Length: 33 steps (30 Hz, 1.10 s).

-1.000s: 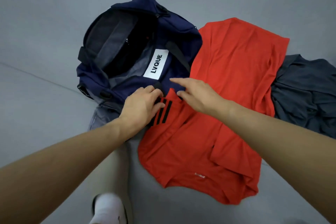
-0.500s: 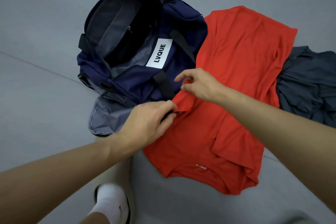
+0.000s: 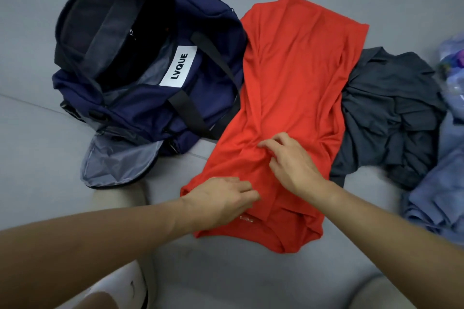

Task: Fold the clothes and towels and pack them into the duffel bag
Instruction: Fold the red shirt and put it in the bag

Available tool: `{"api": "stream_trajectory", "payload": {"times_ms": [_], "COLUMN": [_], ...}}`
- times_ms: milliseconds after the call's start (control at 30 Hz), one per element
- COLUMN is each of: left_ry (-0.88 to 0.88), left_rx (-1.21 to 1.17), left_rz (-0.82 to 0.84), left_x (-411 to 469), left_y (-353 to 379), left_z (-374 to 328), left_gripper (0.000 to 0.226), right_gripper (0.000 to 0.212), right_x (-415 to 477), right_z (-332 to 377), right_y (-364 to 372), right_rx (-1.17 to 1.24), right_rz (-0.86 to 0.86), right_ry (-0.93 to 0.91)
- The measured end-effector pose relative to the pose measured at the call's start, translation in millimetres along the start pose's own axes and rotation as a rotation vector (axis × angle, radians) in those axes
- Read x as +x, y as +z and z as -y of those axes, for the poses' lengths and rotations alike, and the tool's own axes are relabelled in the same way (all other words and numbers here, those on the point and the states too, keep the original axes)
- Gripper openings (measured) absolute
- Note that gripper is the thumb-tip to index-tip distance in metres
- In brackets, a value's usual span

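Bottom left corner: a white sock (image 3: pixel 120 288). Above it, on the grey surface (image 3: pixel 37 158): a navy duffel bag (image 3: pixel 140 113), slumped, main opening unzipped and gaping, dark inside. Sewn on its side, a white label (image 3: pixel 178 66) reading "LVQUE" in black capitals, the letters running from the near end to the far end. Across the same side, a black strap (image 3: pixel 193 110). At the bag's near end, a grey-lined flap (image 3: pixel 118 163) hanging open.

Just right of the bag and overlapping its edge: the red shirt (image 3: pixel 296 70), laid lengthwise away from the camera, partly folded, sides turned in. Close to its near edge, a tiny pale print (image 3: pixel 247 219), unreadable at this size.

On the shirt's near left part: the left hand (image 3: pixel 221 202), palm down, fingers close together and almost straight along the cloth. Thumb hidden beneath, so cannot tell whether pinching the fabric or only pressing it. A little farther off and to the right: the right hand (image 3: pixel 291 163), fingers curled, bunching a ridge of red cloth between thumb and fingertips, creases spreading from the grip.

Right of the shirt, touching it and partly tucked under its edge: a dark grey garment (image 3: pixel 391 113), crumpled. Farther right, against the frame edge: a blue towel (image 3: pixel 439 195), heaped and unfolded, touching the grey garment. Above that, at the far right edge: a pale blurred bundle (image 3: pixel 454 63) with purple and green patches.
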<state>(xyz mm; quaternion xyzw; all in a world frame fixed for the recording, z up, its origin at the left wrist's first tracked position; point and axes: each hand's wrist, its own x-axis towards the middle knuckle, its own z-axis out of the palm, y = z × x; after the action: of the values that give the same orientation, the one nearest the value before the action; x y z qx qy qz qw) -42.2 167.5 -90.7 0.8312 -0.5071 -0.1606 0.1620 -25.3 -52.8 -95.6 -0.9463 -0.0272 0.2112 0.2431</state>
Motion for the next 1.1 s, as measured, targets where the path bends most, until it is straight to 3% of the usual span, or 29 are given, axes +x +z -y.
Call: {"api": "stream_trajectory", "payload": {"times_ms": [67,167,367,500,600,733,833,933,1000,1067,1100], "left_ry": [-0.063,-0.226,-0.470,-0.660,-0.715,-0.752,-0.763,-0.794,-0.816,-0.829,-0.802], "left_rx": [0.030,0.061,0.033,-0.127,-0.210,-0.289,-0.310,-0.318,-0.284,-0.242,-0.196], "left_rz": [-0.075,-0.116,0.003,0.031,0.061,0.077,0.059,0.028,0.103,0.165,0.161], "left_x": [2.6,-0.2,-28.4,-56.7,-73.8,-92.9,-106.2,-115.1,-119.7,-120.2,-117.9], "left_y": [-1.5,-5.1,-9.1,-2.3,1.1,-1.2,-6.6,-12.9,-15.0,-15.9,-15.3], "left_z": [14.7,37.3,46.9,40.7,32.3,23.0,17.3,15.8,19.4,25.7,27.5], "left_gripper": [0.019,0.021,0.039,0.044,0.044,0.044,0.048,0.061,0.072,0.079,0.079], "right_gripper": [0.056,0.048,0.045,0.054,0.031,0.002,0.016,0.019,0.016,0.006,0.016], "right_x": [-12.1,-21.0,8.6,49.8,68.8,72.1,76.8,79.0,82.6,86.1,83.3], "right_z": [-1.5,-2.5,11.3,28.6,36.4,52.2,66.6,84.7,88.8,83.3,79.2], "right_y": [6.2,13.9,5.0,-9.7,-12.9,-12.2,-8.4,-3.1,9.1,17.9,18.1], "right_rx": [-0.054,0.068,0.185,0.356,0.464,0.824,1.113,1.236,1.141,0.842,0.634], "right_rz": [-0.036,-0.095,-0.238,0.005,0.172,0.280,0.339,0.347,0.264,0.099,0.016], "right_ry": [-0.017,0.045,0.201,0.441,0.449,0.360,0.372,0.362,0.346,0.256,0.237]}}
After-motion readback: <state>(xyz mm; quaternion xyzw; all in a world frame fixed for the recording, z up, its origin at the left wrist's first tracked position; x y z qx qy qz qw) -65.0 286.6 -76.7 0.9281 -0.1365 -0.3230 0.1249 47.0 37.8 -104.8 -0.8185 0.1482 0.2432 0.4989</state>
